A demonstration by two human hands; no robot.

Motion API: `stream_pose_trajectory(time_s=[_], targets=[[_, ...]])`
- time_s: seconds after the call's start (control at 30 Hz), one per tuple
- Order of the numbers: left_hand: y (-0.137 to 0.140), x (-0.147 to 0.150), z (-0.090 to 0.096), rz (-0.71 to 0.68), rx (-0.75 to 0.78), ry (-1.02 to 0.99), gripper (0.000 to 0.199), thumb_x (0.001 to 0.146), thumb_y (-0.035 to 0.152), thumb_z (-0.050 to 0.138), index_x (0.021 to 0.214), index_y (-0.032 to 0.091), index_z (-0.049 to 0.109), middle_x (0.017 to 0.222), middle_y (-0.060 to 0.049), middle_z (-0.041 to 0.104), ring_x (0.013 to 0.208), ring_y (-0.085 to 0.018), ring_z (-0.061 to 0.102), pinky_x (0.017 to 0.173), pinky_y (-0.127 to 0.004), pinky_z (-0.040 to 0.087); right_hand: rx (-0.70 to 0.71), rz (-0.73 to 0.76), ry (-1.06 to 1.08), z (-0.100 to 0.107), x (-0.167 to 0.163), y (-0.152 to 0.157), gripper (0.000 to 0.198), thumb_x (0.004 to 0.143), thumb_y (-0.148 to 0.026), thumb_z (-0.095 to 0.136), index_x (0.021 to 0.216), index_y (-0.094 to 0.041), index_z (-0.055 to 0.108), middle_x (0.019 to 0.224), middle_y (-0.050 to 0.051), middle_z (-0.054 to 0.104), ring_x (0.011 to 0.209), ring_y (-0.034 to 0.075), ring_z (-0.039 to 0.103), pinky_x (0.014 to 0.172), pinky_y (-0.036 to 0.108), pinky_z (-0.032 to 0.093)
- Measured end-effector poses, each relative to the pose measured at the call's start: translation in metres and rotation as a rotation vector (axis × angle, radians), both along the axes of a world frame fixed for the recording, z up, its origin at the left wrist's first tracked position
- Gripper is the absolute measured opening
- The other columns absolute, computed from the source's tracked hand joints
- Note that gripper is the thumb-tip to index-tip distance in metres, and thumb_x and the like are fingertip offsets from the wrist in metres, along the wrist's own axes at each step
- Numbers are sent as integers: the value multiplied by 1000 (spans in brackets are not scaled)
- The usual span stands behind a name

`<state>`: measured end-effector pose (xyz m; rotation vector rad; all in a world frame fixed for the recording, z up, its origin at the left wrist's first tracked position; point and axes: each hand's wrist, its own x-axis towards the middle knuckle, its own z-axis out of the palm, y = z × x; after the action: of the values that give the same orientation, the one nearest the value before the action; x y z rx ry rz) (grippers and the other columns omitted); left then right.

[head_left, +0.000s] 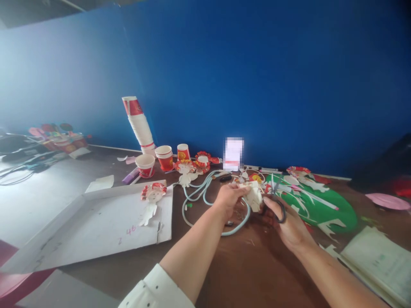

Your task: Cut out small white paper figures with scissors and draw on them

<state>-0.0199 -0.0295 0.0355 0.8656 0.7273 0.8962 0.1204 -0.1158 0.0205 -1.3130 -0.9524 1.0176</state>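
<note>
My left hand point(228, 200) is closed on a small cream-white piece of paper point(254, 197), its thumb lying over the top. Dark lines show on the paper, too small to read. In my right hand point(287, 224) is a pair of scissors point(282, 210) with dark handles, the blades pointing up and away from me. The fingers of that hand come right up to the paper's right edge; whether they touch it I cannot tell. Behind both hands lie a coiled pale blue cable point(205, 188) and a green sheet point(340, 209) strewn with paper scraps.
A shallow white box lid point(96, 231) at left bears a paper figure point(153, 196) with a red rim. Farther back are a leaning stack of paper cups point(140, 128), several red-and-white cups point(165, 157) and a blue partition point(224, 77). An open notebook point(382, 261) lies right.
</note>
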Motion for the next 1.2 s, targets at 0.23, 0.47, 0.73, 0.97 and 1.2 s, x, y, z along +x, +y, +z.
stream_pose_trajectory(time_s=[0.23,0.47,0.73,0.97,1.2], targets=[[8,-2,-5,37,-2,-19,40,49,40,85,64,12,60,50,2,47,44,-6,36,46,-24,21,-90,244,-267,15,-11,-8,23,76,-40,69,88,-20,67,67,-2,61,57,12,48,52,24,38],[2,-1,0,36,-27,-10,37,50,37,84,60,14,57,49,3,45,45,-6,35,47,-25,22,-19,296,-372,19,-10,-7,22,75,-41,68,87,-22,69,78,1,67,79,21,58,71,30,45],[4,-4,-2,15,35,1,36,52,38,83,61,12,58,50,3,45,45,-5,33,46,-24,19,-70,331,-157,1,1,-7,27,82,-46,63,79,-19,61,71,0,59,60,12,47,52,23,36],[-1,-2,1,36,26,36,38,52,39,83,59,13,57,49,3,47,45,-6,37,47,-23,26,1,36,-50,-8,4,3,42,70,-43,75,106,-25,63,77,-2,61,64,14,52,51,23,38],[-3,5,-6,8,41,31,41,50,41,85,65,12,61,52,2,50,46,-5,37,46,-22,26,60,-173,-171,-4,2,7,52,64,-44,80,108,-20,65,92,5,71,82,23,65,72,32,50]])
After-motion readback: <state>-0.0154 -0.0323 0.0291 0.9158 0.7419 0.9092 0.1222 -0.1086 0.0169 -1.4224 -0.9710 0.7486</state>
